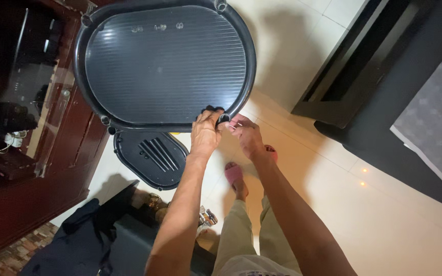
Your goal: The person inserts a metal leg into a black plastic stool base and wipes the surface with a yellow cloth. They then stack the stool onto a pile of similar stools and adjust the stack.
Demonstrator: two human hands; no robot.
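Above the pale tiled floor (395,225), a big black oval shelf tray (164,64) is being held up near the top of the view. Its flat middle is showing thin lines running across it, and round sockets are sitting at its rim. The left hand (204,134) is curling its fingers around the near edge of the tray, right at one small round socket (223,118). The hand is closed tight on that rim. The right hand (245,134) is sitting just beside it, touching the same spot with its fingertips bent in. It is partly closed, but how firmly it is holding the rim is hard to tell.

Below the big tray, a second black oval tray (152,158) with slots in it is lying on the floor. The person's feet are wearing pink slippers (234,173) and are standing near it. On the left, a dark red wooden cabinet (52,168) with a glass front is standing. On the right, a dark piece of furniture (374,76) is sitting well apart from the hands. Dark cloth (78,240) is lying at the bottom left.
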